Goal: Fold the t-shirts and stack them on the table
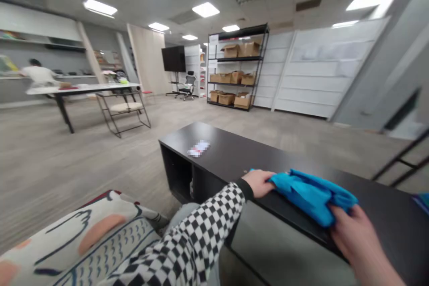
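Blue cloth (313, 196) between hands (258, 183), black cabinet edge (288, 219)

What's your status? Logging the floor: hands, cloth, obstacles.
Both hands on crumpled bright-blue cloth: left hand at one end, right hand at other. Cloth on black cabinet top. Blurred small packet farther along.

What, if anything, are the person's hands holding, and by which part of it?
A blue cloth, bunched on the dark cabinet: left hand at its left end, right hand at its right end.
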Demonstrator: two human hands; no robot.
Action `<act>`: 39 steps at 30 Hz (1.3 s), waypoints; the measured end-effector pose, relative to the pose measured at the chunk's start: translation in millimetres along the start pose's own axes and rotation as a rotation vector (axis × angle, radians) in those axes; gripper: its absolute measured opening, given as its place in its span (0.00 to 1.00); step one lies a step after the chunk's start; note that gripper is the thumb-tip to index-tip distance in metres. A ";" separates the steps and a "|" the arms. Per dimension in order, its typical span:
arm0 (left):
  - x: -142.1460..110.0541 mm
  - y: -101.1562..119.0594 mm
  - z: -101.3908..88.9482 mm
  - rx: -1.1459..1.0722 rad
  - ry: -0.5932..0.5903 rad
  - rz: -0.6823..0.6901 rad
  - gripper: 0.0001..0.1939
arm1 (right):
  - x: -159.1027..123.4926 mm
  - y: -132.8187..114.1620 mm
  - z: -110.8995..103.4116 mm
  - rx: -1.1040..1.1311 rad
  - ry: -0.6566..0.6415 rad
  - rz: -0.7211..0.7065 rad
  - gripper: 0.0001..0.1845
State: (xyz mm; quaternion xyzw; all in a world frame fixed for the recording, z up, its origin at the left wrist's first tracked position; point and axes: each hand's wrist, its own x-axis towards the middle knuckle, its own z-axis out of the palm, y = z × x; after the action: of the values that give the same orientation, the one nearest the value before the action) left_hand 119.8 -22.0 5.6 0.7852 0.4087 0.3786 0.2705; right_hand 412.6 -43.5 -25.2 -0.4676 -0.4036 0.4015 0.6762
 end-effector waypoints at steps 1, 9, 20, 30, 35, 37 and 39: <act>-0.4 -2.1 0.1 -0.120 0.085 -0.035 0.20 | -2.1 -4.8 3.6 0.014 0.047 0.031 0.35; 9.0 -20.2 -25.3 -1.037 0.553 -0.280 0.21 | -1.9 -8.5 0.5 0.149 0.068 -0.009 0.31; -6.0 -25.3 -26.5 -1.233 0.584 -0.333 0.32 | -27.7 -12.8 22.1 -0.563 -0.310 -0.268 0.39; -8.7 -22.9 -24.6 -1.139 0.608 -0.472 0.25 | -50.4 -28.3 26.8 -0.852 -0.446 -0.312 0.12; -18.5 -23.7 -18.6 -1.051 0.747 -0.398 0.41 | -40.7 -23.1 -1.7 -0.525 0.046 -0.046 0.23; -41.1 -21.9 -12.2 -0.896 0.881 -0.318 0.41 | -42.0 -21.4 -10.3 -0.441 0.194 -0.029 0.25; -75.8 -15.7 -3.0 -0.629 0.941 -0.248 0.39 | -48.7 -20.8 -15.6 -0.426 0.222 -0.039 0.25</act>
State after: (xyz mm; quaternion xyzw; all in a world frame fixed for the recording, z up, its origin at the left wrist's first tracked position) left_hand 81.7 -77.7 -32.6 0.3603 0.4417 0.7557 0.3225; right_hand 413.2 -98.1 -17.3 -0.6331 -0.4114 0.2403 0.6101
